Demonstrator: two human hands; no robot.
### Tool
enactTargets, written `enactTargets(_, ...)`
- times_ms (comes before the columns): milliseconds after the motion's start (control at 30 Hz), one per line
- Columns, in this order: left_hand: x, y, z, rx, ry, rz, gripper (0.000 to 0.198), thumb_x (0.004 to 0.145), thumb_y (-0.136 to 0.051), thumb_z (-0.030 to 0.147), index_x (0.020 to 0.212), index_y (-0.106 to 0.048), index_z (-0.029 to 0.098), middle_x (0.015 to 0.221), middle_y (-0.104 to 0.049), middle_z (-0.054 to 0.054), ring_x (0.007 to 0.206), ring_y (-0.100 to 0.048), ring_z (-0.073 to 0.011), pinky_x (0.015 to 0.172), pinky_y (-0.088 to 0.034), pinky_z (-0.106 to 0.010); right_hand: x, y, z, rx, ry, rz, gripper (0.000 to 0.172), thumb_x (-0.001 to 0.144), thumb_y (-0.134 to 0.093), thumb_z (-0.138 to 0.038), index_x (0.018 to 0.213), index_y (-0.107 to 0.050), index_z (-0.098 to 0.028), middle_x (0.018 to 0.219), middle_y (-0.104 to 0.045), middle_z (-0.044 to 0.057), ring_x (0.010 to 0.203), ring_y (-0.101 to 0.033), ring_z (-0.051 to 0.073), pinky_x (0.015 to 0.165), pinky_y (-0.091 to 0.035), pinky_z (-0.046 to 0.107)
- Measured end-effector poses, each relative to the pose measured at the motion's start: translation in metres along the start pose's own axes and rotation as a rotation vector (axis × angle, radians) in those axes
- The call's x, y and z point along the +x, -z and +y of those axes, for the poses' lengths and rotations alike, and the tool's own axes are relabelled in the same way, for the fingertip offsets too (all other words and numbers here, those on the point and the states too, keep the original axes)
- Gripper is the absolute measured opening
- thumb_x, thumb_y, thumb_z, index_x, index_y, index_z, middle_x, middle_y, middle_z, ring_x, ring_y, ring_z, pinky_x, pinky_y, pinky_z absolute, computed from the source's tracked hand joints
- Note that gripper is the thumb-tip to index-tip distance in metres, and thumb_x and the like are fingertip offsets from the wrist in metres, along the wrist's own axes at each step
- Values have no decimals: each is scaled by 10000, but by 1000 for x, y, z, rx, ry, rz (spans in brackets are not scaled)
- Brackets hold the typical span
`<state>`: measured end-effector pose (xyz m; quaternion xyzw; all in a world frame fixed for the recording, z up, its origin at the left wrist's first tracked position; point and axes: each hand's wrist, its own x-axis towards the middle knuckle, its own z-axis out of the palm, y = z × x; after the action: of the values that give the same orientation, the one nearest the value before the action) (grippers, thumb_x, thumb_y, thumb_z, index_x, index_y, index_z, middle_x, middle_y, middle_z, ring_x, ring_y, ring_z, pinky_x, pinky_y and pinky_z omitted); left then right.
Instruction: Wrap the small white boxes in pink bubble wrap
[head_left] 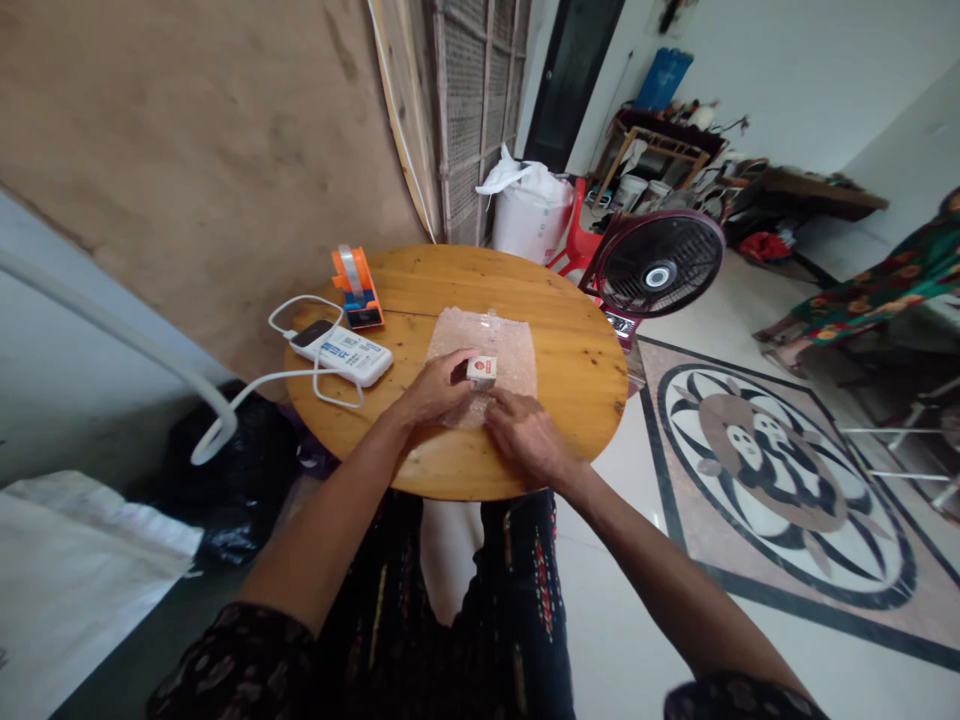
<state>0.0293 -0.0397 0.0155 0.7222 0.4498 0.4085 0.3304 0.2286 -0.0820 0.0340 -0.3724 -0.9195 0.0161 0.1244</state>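
A small white box (pixel 481 370) with a red mark on top sits over a sheet of bubble wrap (pixel 517 345) on the round wooden table. My left hand (pixel 441 388) grips the box from its left side, thumb and fingers around it. Close by its lower right edge is my right hand (pixel 525 432), fingers curled and the index finger reaching toward the box. Whether that hand holds anything is hidden by its own fingers. The bubble wrap lies flat beneath the box and both hands.
At the left of the table (pixel 570 330) are an orange tape dispenser (pixel 360 290) and a white power bank (pixel 349 355) with a looped cable. A fan (pixel 660 270) stands beyond the table's right edge. Another person (pixel 885 270) is at the far right.
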Motion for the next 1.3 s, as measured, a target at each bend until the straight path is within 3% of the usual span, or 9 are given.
enactTargets(333,-9,26,18,72,-49,-84,556,829,-549,334,1363,-515,182,1353,-586,-86,1238,-551,-252,1062,-431,-387,11,7,7,225,-148,127,218,901,-452,-160,963,-657,-201,1318,-530,112,1037,-599,237,875,-515,372)
enactTargets(433,-23,28,21,290,-78,-130,613,765,-672,442,1316,-566,195,1415,-525,-108,1303,-483,-311,1114,-362,-444,13,8,8,210,-136,151,215,897,-459,-157,943,-666,-192,1328,-520,124,1132,-545,266,942,-484,407)
enactTargets(500,-29,24,19,465,-109,-84,638,711,-736,443,1281,-595,193,1470,-456,-126,1353,-407,-348,1148,-290,-490,13,9,9,216,-118,158,216,897,-464,-154,936,-675,-180,1316,-528,135,1157,-528,271,977,-463,422)
enactTargets(600,-29,10,16,593,-188,9,439,782,-675,335,1199,-641,204,1501,-406,-117,1374,-363,-334,1151,-259,-504,13,11,12,277,-103,155,206,900,-481,-165,935,-683,-183,1281,-547,124,1102,-561,245,965,-465,403)
enactTargets(767,-23,-8,12,594,-247,97,204,868,-548,232,1004,-699,213,1489,-419,-87,1339,-399,-291,1122,-302,-486,19,23,18,458,-138,160,288,984,-408,-320,942,-661,-189,1072,-604,91,949,-607,200,866,-475,334)
enactTargets(867,-23,-10,8,575,-282,153,156,855,-552,209,896,-702,204,1476,-434,-90,1320,-422,-284,1110,-321,-486,32,24,26,483,-224,172,222,933,-503,-294,1072,-626,-173,1122,-591,103,962,-607,210,834,-478,325)
enactTargets(967,-24,-11,3,557,-328,206,110,827,-575,194,833,-685,193,1467,-447,-96,1293,-454,-282,1089,-351,-482,48,21,35,475,-264,70,425,810,-660,-260,1220,-581,-179,1227,-581,115,1013,-605,230,847,-480,329)
enactTargets(1067,-25,-13,1,537,-359,253,75,785,-592,161,792,-660,190,1440,-479,-100,1256,-493,-275,1058,-391,-472,60,18,42,482,-287,-29,569,744,-734,-272,1282,-568,-192,1154,-644,98,998,-621,232,872,-473,329)
enactTargets(1300,-29,-16,5,519,-399,292,65,737,-605,124,749,-632,182,1370,-540,-133,1198,-547,-271,1003,-443,-441,64,14,44,511,-353,-7,419,782,-657,-187,1200,-638,-177,1032,-697,71,805,-662,179,779,-499,296)
